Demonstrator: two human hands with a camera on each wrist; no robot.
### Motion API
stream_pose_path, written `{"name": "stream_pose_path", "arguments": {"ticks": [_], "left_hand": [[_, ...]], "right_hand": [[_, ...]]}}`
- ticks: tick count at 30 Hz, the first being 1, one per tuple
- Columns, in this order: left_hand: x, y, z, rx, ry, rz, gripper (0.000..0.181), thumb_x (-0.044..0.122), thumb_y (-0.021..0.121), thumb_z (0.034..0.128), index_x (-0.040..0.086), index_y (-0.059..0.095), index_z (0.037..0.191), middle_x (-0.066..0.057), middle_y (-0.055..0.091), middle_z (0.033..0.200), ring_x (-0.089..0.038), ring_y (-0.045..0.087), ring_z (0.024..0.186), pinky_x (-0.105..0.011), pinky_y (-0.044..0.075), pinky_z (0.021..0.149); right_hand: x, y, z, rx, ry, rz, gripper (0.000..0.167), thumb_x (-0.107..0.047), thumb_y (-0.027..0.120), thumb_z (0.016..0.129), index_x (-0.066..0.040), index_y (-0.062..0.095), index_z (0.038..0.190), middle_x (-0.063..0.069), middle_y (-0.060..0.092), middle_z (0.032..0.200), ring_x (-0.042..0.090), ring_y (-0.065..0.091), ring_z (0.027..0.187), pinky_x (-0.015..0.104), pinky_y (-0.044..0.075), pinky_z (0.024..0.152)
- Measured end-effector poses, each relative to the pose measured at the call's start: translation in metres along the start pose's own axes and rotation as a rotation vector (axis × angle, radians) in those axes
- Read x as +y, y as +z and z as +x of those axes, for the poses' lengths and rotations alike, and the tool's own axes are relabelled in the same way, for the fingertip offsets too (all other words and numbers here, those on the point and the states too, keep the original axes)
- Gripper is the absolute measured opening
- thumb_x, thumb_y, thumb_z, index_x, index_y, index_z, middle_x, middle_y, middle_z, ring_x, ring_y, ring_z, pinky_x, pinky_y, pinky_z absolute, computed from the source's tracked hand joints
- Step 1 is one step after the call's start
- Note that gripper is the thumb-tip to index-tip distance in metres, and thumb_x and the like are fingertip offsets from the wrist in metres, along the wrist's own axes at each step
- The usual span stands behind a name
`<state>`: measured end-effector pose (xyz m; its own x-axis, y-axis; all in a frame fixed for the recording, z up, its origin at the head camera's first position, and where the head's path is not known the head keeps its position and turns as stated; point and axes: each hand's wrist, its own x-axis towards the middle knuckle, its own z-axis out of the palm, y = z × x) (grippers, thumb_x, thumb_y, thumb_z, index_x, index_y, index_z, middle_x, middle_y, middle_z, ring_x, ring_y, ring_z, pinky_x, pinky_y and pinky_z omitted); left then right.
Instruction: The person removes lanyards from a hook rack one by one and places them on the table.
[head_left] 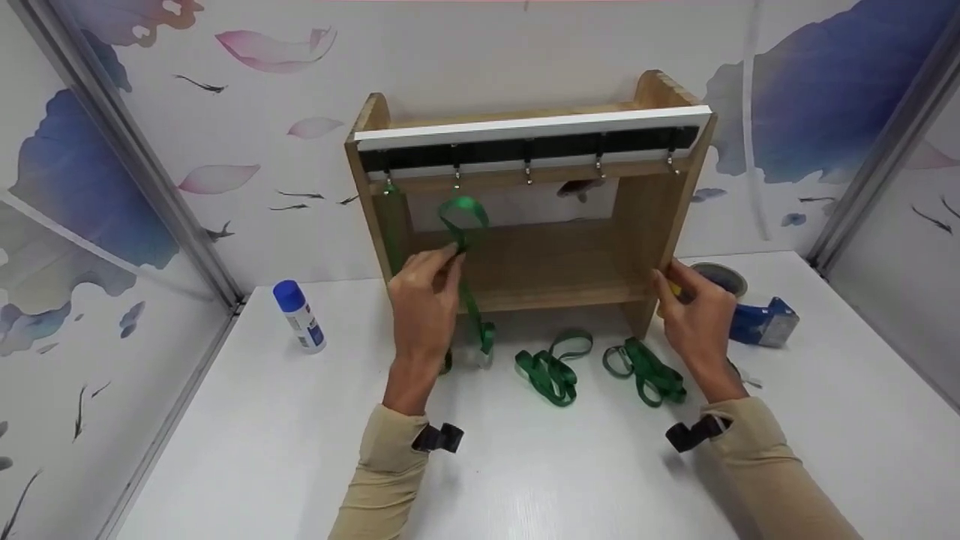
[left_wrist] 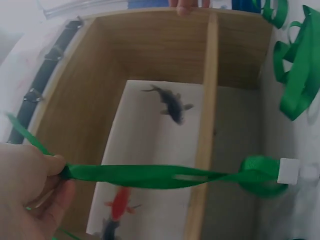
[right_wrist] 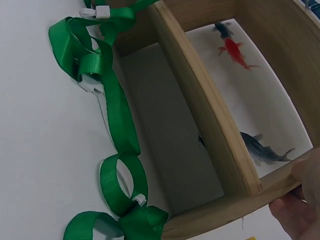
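Observation:
My left hand (head_left: 424,300) pinches a green ribbon lanyard (head_left: 466,204) whose loop stands up just below the second hook (head_left: 457,177) of a wooden shelf (head_left: 540,298). In the left wrist view this lanyard (left_wrist: 135,175) stretches down across the shelf to a white clip (left_wrist: 288,171). Another green lanyard (head_left: 393,225) hangs from the leftmost hook. My right hand (head_left: 697,311) holds the front edge of the shelf's right side panel, thumb on one face and fingers on the other. Two bundled lanyards, one in the middle (head_left: 551,377) and one at right (head_left: 651,373), lie on the table before the shelf.
A glue stick (head_left: 300,316) with a blue cap stands left of the shelf. A blue tape dispenser (head_left: 763,322) and a roll of tape (head_left: 718,277) lie at right, behind my right hand. Patterned walls enclose the white table (head_left: 540,480).

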<state>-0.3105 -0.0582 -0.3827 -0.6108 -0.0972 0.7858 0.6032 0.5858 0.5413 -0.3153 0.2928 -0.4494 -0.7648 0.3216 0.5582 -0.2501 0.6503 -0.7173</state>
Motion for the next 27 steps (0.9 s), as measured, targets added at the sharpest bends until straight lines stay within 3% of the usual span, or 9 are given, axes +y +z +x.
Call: {"name": "stream_pose_path", "arguments": {"ticks": [4,9,13,18,22,27], "left_hand": [[0.007,-0.012,0.006,0.007,0.093,-0.039,0.026,0.005,0.077,0.1002,0.012,0.082,0.125,-0.006,0.084,0.106,-0.017,0.074,0.089,-0.032,0.068,0.081],[0.012,-0.023,0.010,-0.131,0.116,-0.046,0.021,0.005,0.074,0.1015,0.016,0.085,0.116,-0.003,0.083,0.101,-0.015,0.073,0.086,-0.031,0.067,0.082],[0.011,-0.027,0.010,-0.296,0.044,-0.021,0.021,0.004,0.072,0.1025,0.017,0.087,0.110,-0.003,0.084,0.103,-0.016,0.077,0.089,-0.032,0.068,0.084],[0.005,-0.028,0.009,-0.462,-0.080,-0.003,0.024,0.005,0.070,0.1049,0.017,0.086,0.117,-0.004,0.083,0.119,-0.019,0.080,0.102,-0.035,0.068,0.092],[-0.001,-0.030,0.009,-0.532,-0.129,-0.013,0.026,0.006,0.067,0.1062,0.018,0.084,0.122,-0.004,0.082,0.124,-0.018,0.079,0.102,-0.036,0.068,0.091],[-0.007,-0.034,0.011,-0.554,-0.134,-0.017,0.027,0.009,0.068,0.1069,0.021,0.083,0.126,-0.003,0.082,0.126,-0.016,0.078,0.098,-0.034,0.068,0.088]], "right_hand": [[0.000,0.000,0.000,0.000,0.002,0.000,0.043,-0.031,0.068,0.108,-0.014,0.067,0.148,0.010,0.072,0.143,0.032,0.070,0.134,0.053,0.060,0.104],[0.002,0.000,0.001,0.021,-0.019,0.003,0.043,-0.029,0.070,0.107,-0.012,0.068,0.146,0.013,0.075,0.139,0.034,0.073,0.129,0.051,0.062,0.100],[0.004,0.001,0.001,0.027,-0.028,-0.005,0.043,-0.029,0.071,0.107,-0.011,0.068,0.146,0.012,0.075,0.137,0.033,0.075,0.127,0.042,0.062,0.098],[0.005,0.001,0.001,0.019,-0.025,0.001,0.043,-0.030,0.070,0.107,-0.011,0.067,0.147,0.011,0.074,0.139,0.032,0.073,0.129,0.038,0.061,0.099],[0.005,0.001,0.001,0.012,-0.020,0.010,0.044,-0.031,0.070,0.108,-0.012,0.066,0.147,0.010,0.073,0.141,0.032,0.073,0.130,0.043,0.062,0.100],[0.004,0.000,0.000,0.008,-0.017,0.020,0.044,-0.031,0.069,0.108,-0.013,0.065,0.148,0.010,0.073,0.142,0.032,0.072,0.131,0.050,0.062,0.101]]}}
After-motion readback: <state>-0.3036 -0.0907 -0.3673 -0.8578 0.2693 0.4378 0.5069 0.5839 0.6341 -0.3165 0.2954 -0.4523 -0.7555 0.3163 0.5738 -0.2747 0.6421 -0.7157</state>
